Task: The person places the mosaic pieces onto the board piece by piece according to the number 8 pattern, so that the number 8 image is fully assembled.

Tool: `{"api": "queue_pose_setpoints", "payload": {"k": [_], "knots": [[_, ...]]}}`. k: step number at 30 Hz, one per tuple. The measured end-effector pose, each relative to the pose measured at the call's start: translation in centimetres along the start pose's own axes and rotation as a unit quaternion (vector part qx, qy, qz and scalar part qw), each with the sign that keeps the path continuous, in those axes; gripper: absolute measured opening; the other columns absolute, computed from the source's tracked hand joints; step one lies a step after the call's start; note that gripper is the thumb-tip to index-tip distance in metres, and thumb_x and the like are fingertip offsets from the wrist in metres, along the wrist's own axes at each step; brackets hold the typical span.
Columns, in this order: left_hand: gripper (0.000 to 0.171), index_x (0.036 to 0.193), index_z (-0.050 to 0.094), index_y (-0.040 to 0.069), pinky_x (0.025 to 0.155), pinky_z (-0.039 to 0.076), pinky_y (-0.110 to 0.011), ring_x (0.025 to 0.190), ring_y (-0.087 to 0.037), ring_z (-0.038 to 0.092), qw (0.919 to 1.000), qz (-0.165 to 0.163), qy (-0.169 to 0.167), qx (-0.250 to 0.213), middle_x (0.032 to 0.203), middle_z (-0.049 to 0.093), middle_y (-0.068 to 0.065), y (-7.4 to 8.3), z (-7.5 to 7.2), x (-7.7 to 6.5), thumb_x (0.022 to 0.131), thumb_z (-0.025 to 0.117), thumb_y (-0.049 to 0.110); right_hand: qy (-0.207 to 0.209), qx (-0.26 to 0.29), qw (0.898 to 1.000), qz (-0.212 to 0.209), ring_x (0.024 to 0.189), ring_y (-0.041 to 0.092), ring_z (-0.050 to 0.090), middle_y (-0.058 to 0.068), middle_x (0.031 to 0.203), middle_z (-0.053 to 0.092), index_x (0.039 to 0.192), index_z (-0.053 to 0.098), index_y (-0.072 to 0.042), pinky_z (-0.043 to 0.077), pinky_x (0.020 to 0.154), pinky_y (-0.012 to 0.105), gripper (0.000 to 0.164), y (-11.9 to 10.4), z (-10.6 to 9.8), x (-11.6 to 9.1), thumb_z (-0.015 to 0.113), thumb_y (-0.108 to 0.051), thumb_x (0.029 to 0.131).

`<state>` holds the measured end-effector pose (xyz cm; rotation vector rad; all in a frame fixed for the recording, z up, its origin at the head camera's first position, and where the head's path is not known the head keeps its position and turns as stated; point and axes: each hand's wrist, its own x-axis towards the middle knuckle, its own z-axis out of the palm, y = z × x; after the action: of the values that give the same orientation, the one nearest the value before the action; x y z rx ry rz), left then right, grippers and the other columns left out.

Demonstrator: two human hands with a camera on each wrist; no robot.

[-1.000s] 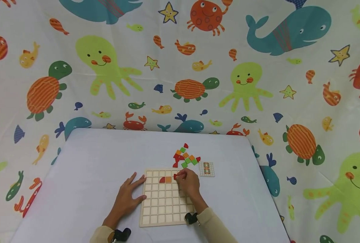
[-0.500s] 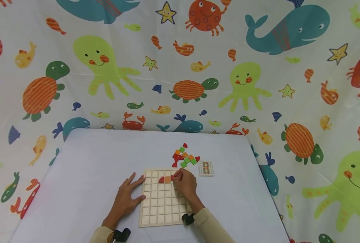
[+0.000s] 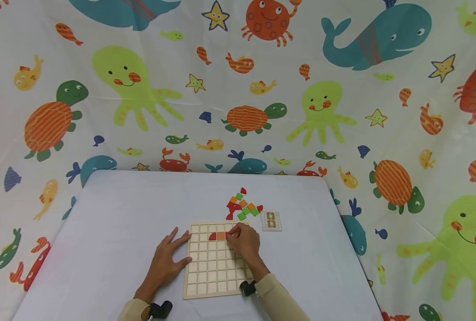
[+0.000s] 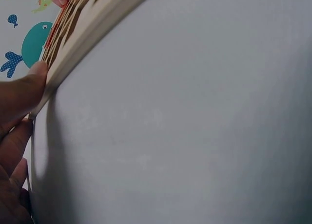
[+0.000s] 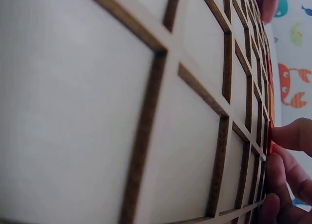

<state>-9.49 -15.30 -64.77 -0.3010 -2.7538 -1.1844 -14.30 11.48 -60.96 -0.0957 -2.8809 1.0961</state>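
Note:
A wooden grid board (image 3: 218,273) lies on the white table. In its second row from the far edge sit a red curved piece (image 3: 212,236) and, beside it, an orange square (image 3: 220,236). My right hand (image 3: 246,244) pinches another red piece (image 3: 227,234) at the cell just right of the orange square; the fingers partly hide it. The right wrist view shows fingertips (image 5: 278,136) right on this red piece (image 5: 270,134), down at the grid. With fingers spread, my left hand (image 3: 165,258) rests against the board's left edge, thumb and index fingertip touching the frame.
Beyond the board lies a loose group of red quarter-round pieces, green squares (image 3: 255,211) and orange squares (image 3: 243,203). A small card (image 3: 271,221) with a coloured grid pattern lies at the board's far right. A sea-animal cloth (image 3: 238,89) hangs behind the table (image 3: 141,200).
My right hand has moved slightly left, bringing the red piece up against the orange square's right side. My left hand has stayed on the board's edge.

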Motion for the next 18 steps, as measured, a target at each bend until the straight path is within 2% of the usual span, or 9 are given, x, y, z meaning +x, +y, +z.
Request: {"api": "queue_pose_setpoints", "payload": {"k": [3,9,14,18], "knots": [[0.073,0.145,0.066,0.010,0.123,0.029,-0.072,0.152,-0.052,0.041,1.0000,0.003,0.003,-0.002,0.159,0.054,-0.021,0.0,0.1,0.0,0.079,0.093,0.023,-0.001,0.017,1.000,0.002,0.063,0.005,0.053,-0.008,0.068,0.063,0.085,0.073,-0.018,0.042,0.057,0.025,0.011,0.1,-0.1,-0.1,0.084,-0.020,0.088],[0.072,0.143,0.067,0.010,0.120,0.031,-0.074,0.149,-0.054,0.043,0.9999,0.008,0.012,0.001,0.159,0.053,-0.025,-0.1,0.2,-0.1,0.077,0.093,0.023,-0.001,0.085,0.996,0.015,0.069,0.008,0.058,-0.004,0.076,0.066,0.092,0.074,-0.016,0.046,0.060,0.026,0.013,1.0,-0.7,0.2,0.086,-0.018,0.088],[0.073,0.143,0.068,0.011,0.119,0.032,-0.074,0.147,-0.055,0.045,0.9997,0.013,0.021,0.009,0.158,0.054,-0.026,-0.2,0.2,-0.2,0.075,0.094,0.022,0.025,0.111,0.993,0.005,0.072,0.010,0.059,0.001,0.081,0.069,0.098,0.076,-0.013,0.049,0.061,0.027,0.011,2.2,-1.8,1.8,0.084,-0.015,0.091],[0.073,0.143,0.067,0.009,0.120,0.031,-0.074,0.148,-0.054,0.045,0.9997,0.013,0.020,0.003,0.157,0.056,-0.024,-0.1,0.1,-0.2,0.077,0.093,0.024,0.061,0.095,0.993,0.014,0.069,0.013,0.061,0.005,0.084,0.073,0.103,0.078,-0.010,0.047,0.058,0.027,0.014,3.2,-2.7,3.6,0.084,-0.010,0.090]]}}
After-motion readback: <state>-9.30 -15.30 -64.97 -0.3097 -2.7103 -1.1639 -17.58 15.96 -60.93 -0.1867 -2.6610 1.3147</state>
